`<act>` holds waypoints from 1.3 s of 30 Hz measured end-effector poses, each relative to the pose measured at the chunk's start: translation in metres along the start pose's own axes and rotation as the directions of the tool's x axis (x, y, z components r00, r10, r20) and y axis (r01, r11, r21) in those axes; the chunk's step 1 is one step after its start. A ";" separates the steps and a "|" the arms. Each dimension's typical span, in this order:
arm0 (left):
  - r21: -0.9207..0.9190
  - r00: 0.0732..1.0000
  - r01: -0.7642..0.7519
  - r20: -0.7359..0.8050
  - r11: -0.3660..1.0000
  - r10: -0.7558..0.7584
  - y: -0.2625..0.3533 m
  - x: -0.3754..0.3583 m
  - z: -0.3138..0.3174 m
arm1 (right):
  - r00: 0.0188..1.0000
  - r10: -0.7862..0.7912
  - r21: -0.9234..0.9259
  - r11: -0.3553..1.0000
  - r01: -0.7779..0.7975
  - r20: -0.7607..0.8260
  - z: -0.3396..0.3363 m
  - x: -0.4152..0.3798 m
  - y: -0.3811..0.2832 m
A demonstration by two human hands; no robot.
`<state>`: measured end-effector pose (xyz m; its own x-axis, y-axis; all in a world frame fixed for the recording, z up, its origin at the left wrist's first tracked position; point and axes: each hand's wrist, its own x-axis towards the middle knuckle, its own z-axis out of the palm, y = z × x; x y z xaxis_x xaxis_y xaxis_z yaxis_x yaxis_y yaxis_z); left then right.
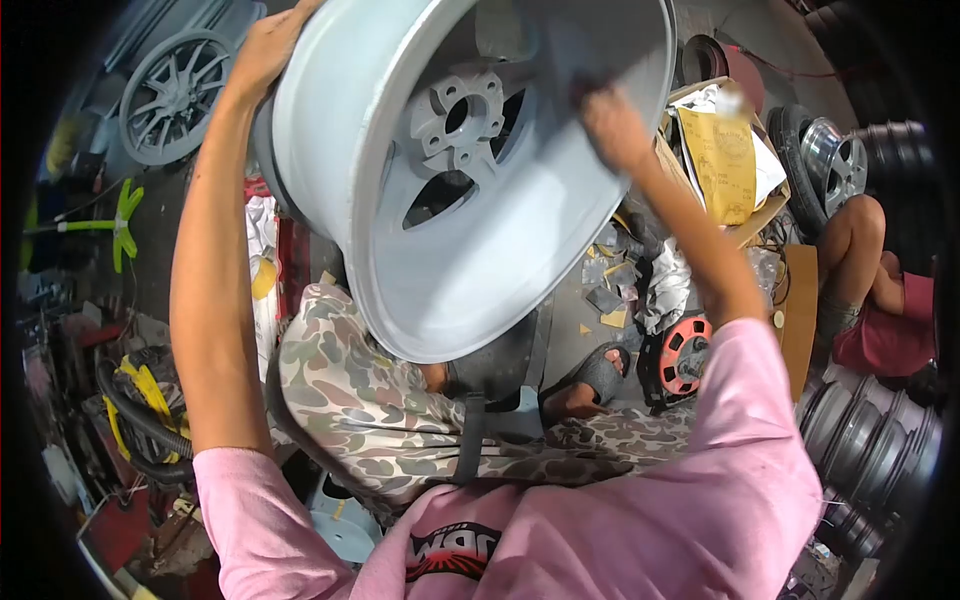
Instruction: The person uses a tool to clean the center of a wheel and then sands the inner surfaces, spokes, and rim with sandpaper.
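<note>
A large grey car wheel (520, 270) is tilted in front of me above my lap, its open barrel side facing me. At its upper left, my left hand (272, 48) grips the outer edge, the fingertips partly cut off by the frame. My right hand (615, 130) is inside the barrel at the right, closed and blurred by motion. A small dark object (592, 88) shows at its fingers, pressed near the inner wall; its kind cannot be made out. The wheel's hub (460, 120) has several bolt holes.
A spoked wheel (178, 95) stands at the upper left. On the right are a carton (715, 160) with yellow sandpaper, a red reel (686, 355), stacked rims (870, 430) and another seated person (880, 300). Scraps (610, 285) litter the floor. A yellow-and-black hose (145, 410) lies left.
</note>
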<state>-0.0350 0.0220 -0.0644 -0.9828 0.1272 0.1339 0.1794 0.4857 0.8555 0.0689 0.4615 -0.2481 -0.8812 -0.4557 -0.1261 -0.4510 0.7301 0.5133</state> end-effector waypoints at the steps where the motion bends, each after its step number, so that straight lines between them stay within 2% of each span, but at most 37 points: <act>1: 0.045 1.000 -0.009 -0.015 0.999 0.010 -0.002 0.000 -0.002 | 0.972 0.033 0.024 0.999 -0.028 -0.234 0.051 -0.009 -0.051; 2: 0.044 1.000 -0.012 -0.019 0.999 0.013 -0.006 0.003 -0.005 | 0.894 0.215 0.412 0.911 -0.038 -0.394 0.066 -0.018 -0.125; 3: 0.073 1.000 -0.007 -0.016 0.997 0.008 -0.012 0.007 -0.007 | 0.928 0.276 0.620 0.782 -0.066 -0.249 0.042 -0.029 -0.203; 4: 0.104 1.000 -0.001 -0.009 0.995 0.002 -0.015 0.010 -0.004 | 0.955 0.294 0.939 0.337 -0.062 -0.043 -0.001 -0.028 -0.263; 5: 0.008 1.000 -0.015 0.011 1.000 0.015 -0.008 0.004 0.001 | 0.976 0.219 1.000 -0.012 -0.017 0.019 -0.076 -0.036 -0.287; 6: 0.062 0.990 -0.139 0.000 0.988 0.139 -0.004 -0.002 0.004 | 0.997 0.080 0.944 -0.327 0.030 -0.004 -0.133 -0.039 -0.292; 8: 0.002 1.000 -0.029 0.007 1.000 0.029 -0.004 0.006 0.006 | 0.962 -0.138 0.752 -0.601 -0.270 0.235 -0.269 -0.067 -0.208; 9: -0.001 0.999 -0.034 0.009 0.999 0.034 -0.003 0.006 0.006 | 0.963 -0.132 0.753 -0.601 -0.268 0.237 -0.267 -0.085 -0.214; 10: 0.003 1.000 -0.023 0.004 1.000 0.023 -0.003 0.005 0.005 | 0.995 0.031 0.833 -0.549 -0.062 0.095 -0.253 -0.104 -0.226; 11: 0.006 1.000 -0.012 -0.004 1.000 0.012 -0.004 0.005 0.004 | 0.982 0.179 0.877 -0.459 0.142 -0.065 -0.228 -0.120 -0.237; 12: 0.002 1.000 -0.015 -0.009 1.000 0.015 -0.007 0.005 0.002 | 0.947 0.158 0.905 -0.286 0.316 -0.281 -0.156 -0.132 -0.253; 13: -0.013 1.000 -0.027 -0.011 1.000 0.027 -0.012 0.008 0.002 | 0.967 0.136 0.953 -0.187 0.240 -0.217 -0.119 -0.149 -0.225; 14: -0.028 0.999 -0.039 -0.014 0.999 0.039 -0.015 0.009 0.001 | 0.969 -0.057 0.912 0.328 0.246 -0.241 -0.021 -0.158 -0.201; 15: -0.012 0.999 -0.048 -0.021 0.999 0.048 -0.014 0.007 0.001 | 0.981 -0.109 0.783 0.591 0.192 -0.159 0.006 -0.169 -0.138; 16: -0.011 0.999 -0.044 -0.023 0.999 0.044 -0.015 0.008 -0.001 | 0.985 -0.103 0.673 0.720 0.168 -0.137 0.019 -0.164 -0.075; 17: -0.011 0.999 -0.044 -0.017 0.999 0.044 -0.021 0.014 -0.001 | 0.945 -0.170 0.351 0.898 0.264 -0.278 0.017 -0.154 -0.025; 18: -0.011 0.999 -0.046 -0.009 0.999 0.046 -0.023 0.016 0.000 | 0.957 -0.177 0.177 0.959 0.221 -0.231 0.012 -0.142 0.001; 20: -0.015 0.999 -0.034 0.007 0.999 0.034 -0.016 0.011 0.000 | 0.971 -0.110 0.191 0.970 0.151 -0.214 -0.008 -0.135 -0.011; 22: -0.041 0.999 -0.033 -0.007 0.999 0.033 -0.010 0.006 -0.002 | 0.975 0.067 0.542 0.838 0.061 -0.214 0.007 -0.145 -0.067; 23: -0.045 0.999 -0.036 -0.015 0.998 0.036 -0.010 0.006 -0.005 | 0.943 0.154 0.609 0.790 0.063 -0.296 -0.017 -0.158 -0.120; 24: 0.000 0.999 -0.042 -0.023 0.999 0.042 -0.009 0.006 -0.006 | 0.970 0.188 0.797 0.604 0.012 -0.156 -0.026 -0.165 -0.175; 25: 0.046 0.999 -0.042 -0.028 0.998 0.043 -0.010 0.005 -0.005 | 0.952 0.168 0.845 0.518 0.136 -0.256 -0.054 -0.176 -0.209; 27: 0.048 0.998 -0.056 -0.023 0.997 0.057 -0.018 0.009 -0.006 | 0.961 0.225 0.986 0.085 0.146 -0.162 -0.127 -0.182 -0.231; 28: 0.049 0.997 -0.076 -0.009 0.996 0.076 -0.014 0.009 -0.001 | 0.960 0.236 0.988 0.072 0.135 -0.149 -0.116 -0.185 -0.226; 29: -0.024 0.999 0.033 -0.020 0.999 -0.033 -0.009 0.006 0.004 | 0.956 0.143 0.948 0.227 0.222 -0.258 -0.089 -0.187 -0.210; 30: -0.023 0.999 0.028 -0.016 0.999 -0.028 -0.013 0.011 0.004 | 0.933 0.027 0.870 0.374 0.323 -0.358 -0.052 -0.185 -0.188; 31: 0.006 1.000 -0.016 -0.015 1.000 0.016 -0.023 0.018 0.000 | 0.969 -0.036 0.747 0.630 0.211 -0.244 0.025 -0.181 -0.179; 32: 0.037 0.998 -0.054 -0.012 0.998 0.055 -0.030 0.022 -0.003 | 0.976 0.002 0.641 0.755 0.142 -0.218 0.008 -0.177 -0.120; 33: 0.012 0.995 -0.104 0.003 0.995 0.104 -0.031 0.020 -0.005 | 0.965 0.015 0.490 0.863 0.119 -0.262 0.014 -0.163 -0.079; 34: 0.022 0.995 -0.097 0.001 0.995 0.097 -0.030 0.020 -0.005 | 0.973 -0.002 0.341 0.936 0.083 -0.230 -0.004 -0.153 -0.046; 36: 0.015 0.995 -0.093 -0.022 0.996 0.093 -0.026 0.018 -0.004 | 0.982 0.093 0.314 0.949 -0.037 -0.165 -0.006 -0.141 -0.052; 37: 0.005 0.996 -0.093 -0.010 0.996 0.093 -0.020 0.013 -0.004 | 0.967 0.121 0.473 0.881 0.000 -0.225 -0.002 -0.147 -0.074; 38: 0.010 0.996 -0.089 -0.020 0.996 0.089 -0.016 0.010 -0.004 | 0.990 0.040 0.571 0.820 0.044 -0.133 -0.004 -0.156 -0.107; 39: 0.047 0.996 -0.081 -0.019 0.996 0.082 -0.015 0.010 -0.005 | 0.994 0.110 0.786 0.616 -0.052 -0.021 -0.038 -0.156 -0.151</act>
<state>-0.0476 0.0121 -0.0735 -0.9654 0.1502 0.2133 0.2605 0.5139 0.8173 0.2802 0.4027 -0.2740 -0.9223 -0.3832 -0.0511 -0.3439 0.8737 -0.3441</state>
